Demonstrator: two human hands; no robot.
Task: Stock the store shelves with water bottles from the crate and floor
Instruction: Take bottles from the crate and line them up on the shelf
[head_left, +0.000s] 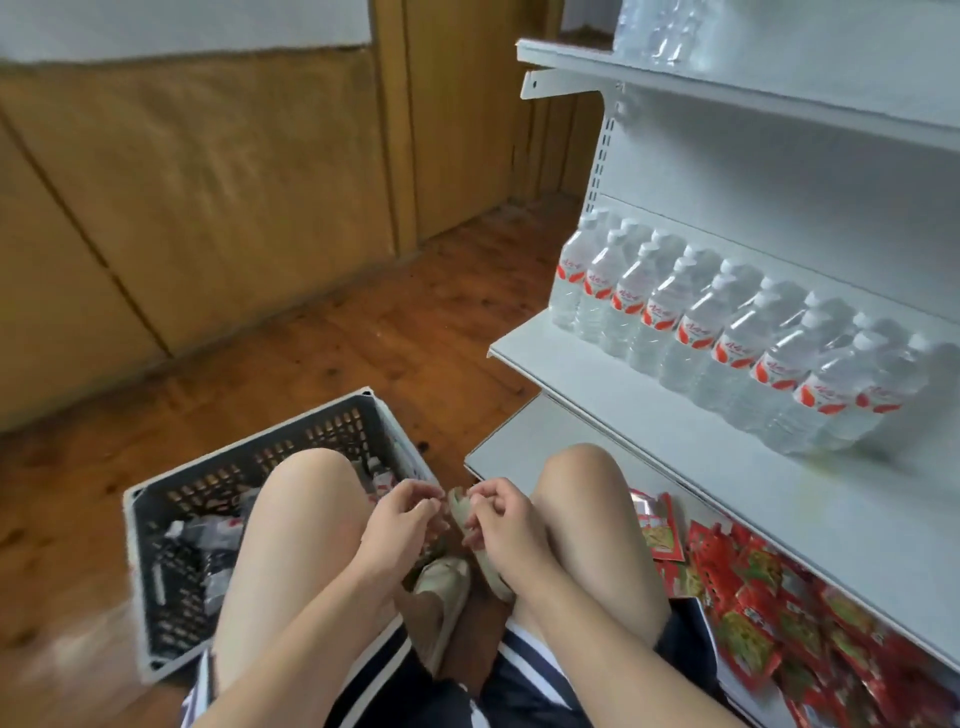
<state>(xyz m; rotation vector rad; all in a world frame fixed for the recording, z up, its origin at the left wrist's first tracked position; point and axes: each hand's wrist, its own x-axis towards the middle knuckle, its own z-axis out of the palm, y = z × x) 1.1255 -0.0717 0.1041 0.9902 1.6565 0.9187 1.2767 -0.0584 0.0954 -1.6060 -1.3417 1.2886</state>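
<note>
- The crate (136, 571) stands on the wooden floor (363, 338) at the far left, just beside the left knee; inside lie pale shapes with red-and-white labels (213, 530), probably water bottles, though too blurred to be sure; no loose bottle shows on the floor.
- The left hand (402, 512) hangs between the knees with fingers loosely curled and holds nothing I can make out; reaching back to the crate from this low squat means twisting left, and a blind grab could catch the lattice wall or tip the crate.
- A pale sandal (460, 506) sits between the hands; the right hand (498, 514) has its fingers curled at the sandal's edge; whether it pinches the strap or merely hangs in front, I cannot tell.
- Red snack packets (753, 597) crowd the bottom shelf (519, 441) beside the right knee; a bottle carried low across them could drag some off, or a dropped one could crush them.
- Stocked water bottles (727, 332) stand upright in close rows on the middle shelf (649, 415), with a bare strip before them; pushing a new bottle in carelessly could topple neighbours in a chain, since they touch one another.
- More bottles (660, 31) stand on the upper shelf (727, 88); rising under its bracket risks a bumped head.
</note>
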